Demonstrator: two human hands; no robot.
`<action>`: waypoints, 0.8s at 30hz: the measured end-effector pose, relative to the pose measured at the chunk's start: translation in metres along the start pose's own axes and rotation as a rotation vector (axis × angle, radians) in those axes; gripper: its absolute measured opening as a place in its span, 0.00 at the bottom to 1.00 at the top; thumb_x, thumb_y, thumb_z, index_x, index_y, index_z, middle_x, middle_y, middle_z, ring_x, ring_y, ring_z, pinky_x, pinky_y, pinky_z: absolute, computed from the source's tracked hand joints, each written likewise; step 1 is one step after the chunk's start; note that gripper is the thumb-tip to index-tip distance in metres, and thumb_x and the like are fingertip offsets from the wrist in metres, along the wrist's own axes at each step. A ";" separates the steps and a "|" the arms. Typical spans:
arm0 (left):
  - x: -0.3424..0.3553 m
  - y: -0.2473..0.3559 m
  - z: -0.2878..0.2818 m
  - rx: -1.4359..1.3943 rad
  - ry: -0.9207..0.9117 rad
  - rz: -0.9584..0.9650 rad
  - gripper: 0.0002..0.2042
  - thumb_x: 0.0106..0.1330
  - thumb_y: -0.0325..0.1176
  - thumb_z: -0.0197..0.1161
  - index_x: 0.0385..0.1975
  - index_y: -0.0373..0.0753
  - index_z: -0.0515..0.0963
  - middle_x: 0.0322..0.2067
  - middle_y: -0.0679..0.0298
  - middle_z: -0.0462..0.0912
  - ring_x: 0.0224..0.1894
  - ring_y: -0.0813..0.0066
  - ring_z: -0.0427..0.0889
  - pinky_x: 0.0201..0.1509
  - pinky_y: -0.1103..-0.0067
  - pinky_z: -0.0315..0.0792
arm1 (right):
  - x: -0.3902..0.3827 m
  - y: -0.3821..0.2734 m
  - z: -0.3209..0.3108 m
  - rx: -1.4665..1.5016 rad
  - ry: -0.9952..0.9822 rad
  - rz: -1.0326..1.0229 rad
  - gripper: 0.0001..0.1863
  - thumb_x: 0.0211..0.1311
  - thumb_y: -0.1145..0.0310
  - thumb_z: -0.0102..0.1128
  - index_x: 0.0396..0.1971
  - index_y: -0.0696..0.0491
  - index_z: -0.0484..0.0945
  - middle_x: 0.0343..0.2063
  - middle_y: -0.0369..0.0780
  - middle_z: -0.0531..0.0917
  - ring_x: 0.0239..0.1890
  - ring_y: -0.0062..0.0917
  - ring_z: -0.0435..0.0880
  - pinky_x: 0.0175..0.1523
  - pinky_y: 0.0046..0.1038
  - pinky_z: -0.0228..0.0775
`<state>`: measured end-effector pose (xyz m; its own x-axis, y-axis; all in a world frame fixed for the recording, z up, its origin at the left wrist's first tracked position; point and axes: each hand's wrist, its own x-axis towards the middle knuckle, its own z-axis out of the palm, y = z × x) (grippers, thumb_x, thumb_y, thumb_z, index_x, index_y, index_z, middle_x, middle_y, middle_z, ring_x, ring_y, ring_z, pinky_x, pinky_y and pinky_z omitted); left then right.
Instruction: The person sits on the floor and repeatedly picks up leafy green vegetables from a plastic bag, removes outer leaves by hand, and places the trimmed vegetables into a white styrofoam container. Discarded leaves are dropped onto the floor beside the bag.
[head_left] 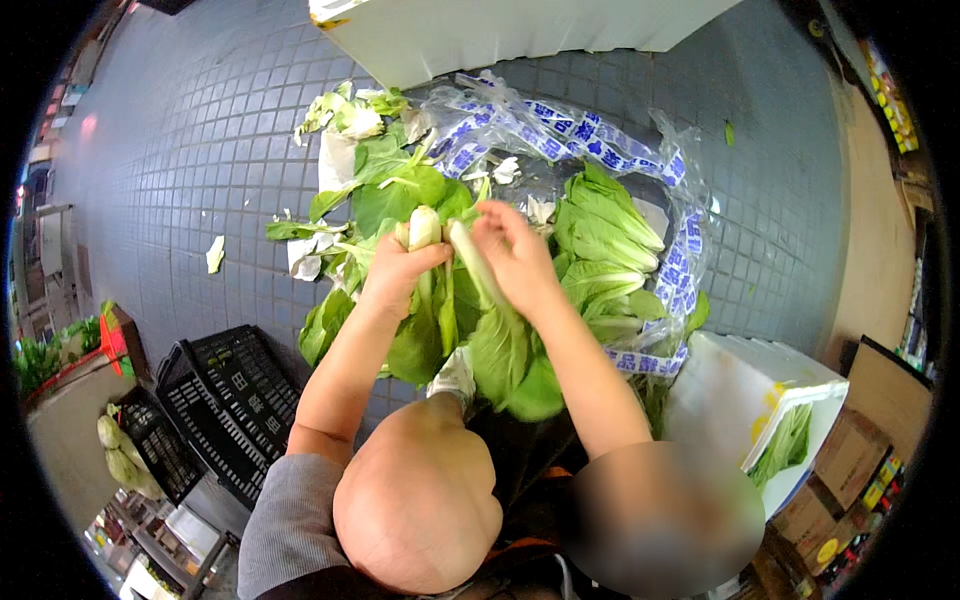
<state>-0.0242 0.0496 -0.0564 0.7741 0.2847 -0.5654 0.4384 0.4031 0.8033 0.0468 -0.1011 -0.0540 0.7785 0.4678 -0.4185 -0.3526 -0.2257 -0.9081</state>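
My left hand is closed around a head of leafy greens, held with its pale root end up and its leaves hanging down. On its right side, one long leaf stalk slants outward from the head, its broad leaf drooping below. Close beside that stalk is my right hand, its fingers loosely curved and apart, slightly blurred. Whether it touches the stalk is hard to tell. To the right lies a pile of whole green heads. Loose leaves and trimmings lie to the left and beyond.
Clear plastic wrap with blue print curves around the greens on the grey tiled floor. A white foam box stands ahead; another, holding greens, sits at right. Black crates stand at left. My bare knee is close below.
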 end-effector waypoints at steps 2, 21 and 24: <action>0.000 -0.003 0.002 0.027 0.021 -0.024 0.12 0.48 0.24 0.64 0.34 0.34 0.76 0.29 0.67 0.79 0.31 0.80 0.76 0.37 0.83 0.69 | -0.015 0.005 0.008 -0.396 -0.031 -0.358 0.30 0.49 0.61 0.65 0.51 0.57 0.66 0.43 0.45 0.74 0.44 0.38 0.75 0.48 0.33 0.68; -0.003 0.017 -0.001 0.615 -0.404 0.111 0.17 0.48 0.27 0.66 0.41 0.38 0.78 0.29 0.66 0.81 0.32 0.83 0.75 0.37 0.82 0.70 | -0.023 0.032 -0.021 0.246 -0.485 0.370 0.53 0.47 0.76 0.55 0.65 0.45 0.26 0.43 0.44 0.72 0.27 0.23 0.72 0.31 0.25 0.66; -0.003 0.020 -0.008 0.832 -0.439 0.097 0.12 0.48 0.27 0.66 0.35 0.37 0.79 0.28 0.63 0.81 0.30 0.81 0.76 0.37 0.81 0.70 | -0.024 0.034 -0.024 0.075 -0.505 0.233 0.48 0.47 0.76 0.54 0.65 0.46 0.33 0.41 0.45 0.72 0.33 0.29 0.74 0.40 0.29 0.68</action>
<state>-0.0214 0.0637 -0.0407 0.8527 -0.1367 -0.5041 0.4170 -0.4030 0.8147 0.0285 -0.1402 -0.0749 0.3364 0.7684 -0.5445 -0.5362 -0.3190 -0.7815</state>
